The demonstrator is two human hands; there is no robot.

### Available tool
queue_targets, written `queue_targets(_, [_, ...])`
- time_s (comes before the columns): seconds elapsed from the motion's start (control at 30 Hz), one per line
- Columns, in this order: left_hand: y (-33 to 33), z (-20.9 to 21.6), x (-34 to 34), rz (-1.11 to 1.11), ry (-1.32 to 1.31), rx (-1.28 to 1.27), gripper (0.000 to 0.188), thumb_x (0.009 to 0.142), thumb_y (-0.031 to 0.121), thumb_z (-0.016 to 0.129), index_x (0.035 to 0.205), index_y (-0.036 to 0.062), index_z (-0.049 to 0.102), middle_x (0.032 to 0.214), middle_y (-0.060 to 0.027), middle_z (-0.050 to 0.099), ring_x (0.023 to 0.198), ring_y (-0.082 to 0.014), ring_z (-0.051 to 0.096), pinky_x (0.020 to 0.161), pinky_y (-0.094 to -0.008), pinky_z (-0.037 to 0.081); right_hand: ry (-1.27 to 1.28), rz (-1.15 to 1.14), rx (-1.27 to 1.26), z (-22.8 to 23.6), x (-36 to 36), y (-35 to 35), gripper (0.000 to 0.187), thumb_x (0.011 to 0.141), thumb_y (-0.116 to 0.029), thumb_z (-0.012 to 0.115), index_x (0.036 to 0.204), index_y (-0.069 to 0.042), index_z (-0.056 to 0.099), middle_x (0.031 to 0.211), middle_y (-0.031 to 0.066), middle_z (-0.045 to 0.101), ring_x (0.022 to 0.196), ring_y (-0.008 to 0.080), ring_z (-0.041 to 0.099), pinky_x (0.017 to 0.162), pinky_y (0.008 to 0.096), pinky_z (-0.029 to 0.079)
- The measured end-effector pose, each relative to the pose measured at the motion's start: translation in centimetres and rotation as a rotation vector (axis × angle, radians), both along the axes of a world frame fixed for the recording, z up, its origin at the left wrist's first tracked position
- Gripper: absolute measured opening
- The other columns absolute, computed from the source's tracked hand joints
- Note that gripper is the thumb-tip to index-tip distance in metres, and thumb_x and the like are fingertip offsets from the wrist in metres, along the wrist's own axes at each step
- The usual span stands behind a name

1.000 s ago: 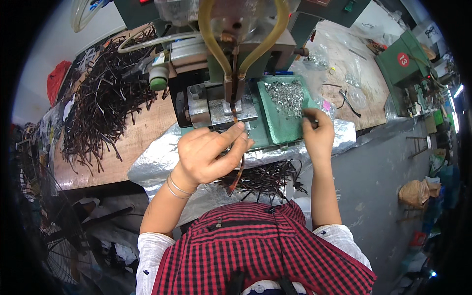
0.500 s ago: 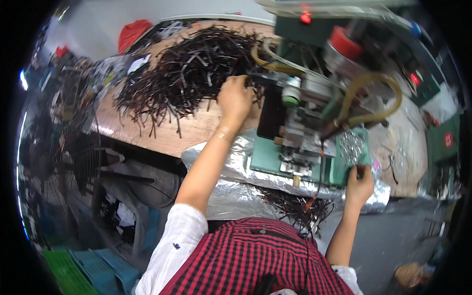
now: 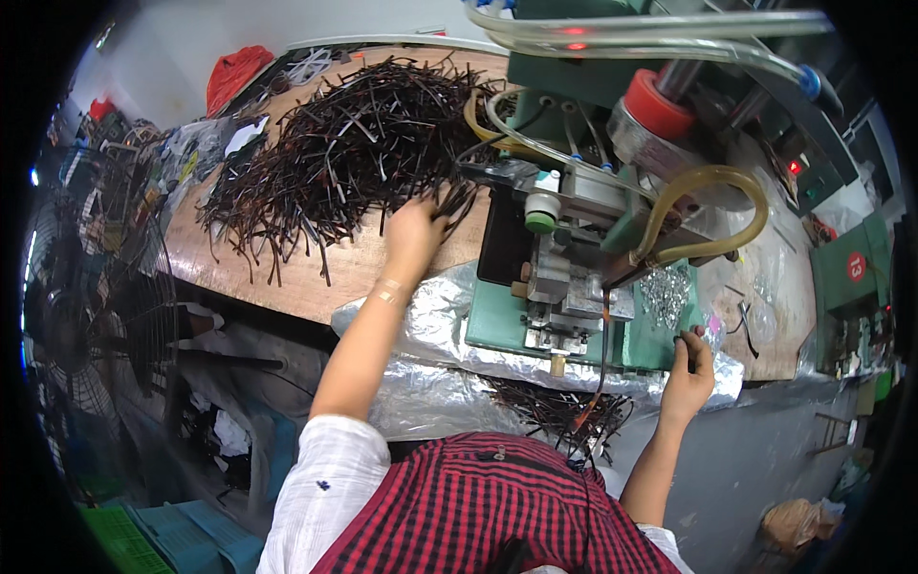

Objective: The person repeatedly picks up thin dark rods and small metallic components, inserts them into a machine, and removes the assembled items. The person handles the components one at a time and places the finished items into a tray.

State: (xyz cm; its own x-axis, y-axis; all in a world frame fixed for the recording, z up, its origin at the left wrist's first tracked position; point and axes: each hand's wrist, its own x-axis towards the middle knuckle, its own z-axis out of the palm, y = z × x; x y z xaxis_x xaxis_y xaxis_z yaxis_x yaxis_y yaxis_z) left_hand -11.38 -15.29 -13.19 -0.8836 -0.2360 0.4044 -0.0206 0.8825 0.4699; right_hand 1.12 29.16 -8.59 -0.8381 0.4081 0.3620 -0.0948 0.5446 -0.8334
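A bunch of thin dark brown strips [image 3: 457,207], shaped like eyeglass temples, sticks out of my left hand [image 3: 413,237], whose fingers are closed around it. This hand is over the wooden table, at the near right edge of a large pile of similar strips [image 3: 354,143]. Just right of it stands a green bench machine [image 3: 492,316] with metal clamps. At the machine's right corner is my right hand [image 3: 690,378], thumb and finger bent close together; what they pinch, if anything, is too small to name. Small silver metal pieces [image 3: 665,295] lie heaped beyond it on the green surface.
More dark strips [image 3: 555,407] lie below the machine, in front of my checked apron. Foil [image 3: 411,383] covers the table's near edge. A yellowish hose [image 3: 755,206] loops over the machine. A fan [image 3: 86,287] stands at left; a black-handled tool [image 3: 748,330] lies at right.
My left hand has drawn back a little from the machine, toward me and left, and the bunch of strips in it now shows. My right hand stays by the machine's corner. The view has shifted slightly.
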Motion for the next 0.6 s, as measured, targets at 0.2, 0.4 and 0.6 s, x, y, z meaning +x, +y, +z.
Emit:
queue_targets(0.2, [-1.6, 1.8, 4.9, -0.095, 0.136, -0.174, 0.017, 0.088, 0.02, 0.077, 0.09, 0.0038, 0.08, 0.096, -0.0103, 0.071, 0.091, -0.0325, 0.064, 0.083, -0.0429, 0.051, 0.109, 0.248, -0.039, 6.4, -1.3, -6.0, 0.012, 0.091, 0.002, 0.07, 0.102, 0.002, 0.073, 0.099, 0.0089, 0.074, 0.096, 0.0188, 0.068, 0.091, 0.0309, 0.051])
queue_targets(0.4, [-1.1, 1.5, 5.0, -0.081, 0.273, 0.087, 0.011, 0.095, 0.009, 0.07, 0.096, -0.0011, 0.073, 0.096, -0.0141, 0.071, 0.091, -0.034, 0.067, 0.083, -0.0407, 0.052, 0.23, 0.404, -0.272, 6.7, -4.4, -11.7, 0.036, 0.087, 0.004, 0.075, 0.121, 0.002, 0.063, 0.107, 0.0071, 0.072, 0.102, 0.0165, 0.067, 0.094, 0.0301, 0.051])
queue_targets(0.6, [1.5, 5.3, 8.0, -0.153, 0.385, 0.293, 0.006, 0.092, 0.0, 0.064, 0.088, -0.0029, 0.06, 0.121, -0.0185, 0.07, 0.113, -0.0315, 0.065, 0.097, -0.0371, 0.049, 0.207, 0.43, -0.568, 7.4, -3.7, -13.1, 0.05, 0.087, 0.005, 0.075, 0.133, 0.005, 0.054, 0.114, 0.0113, 0.069, 0.101, 0.0142, 0.067, 0.093, 0.0285, 0.052])
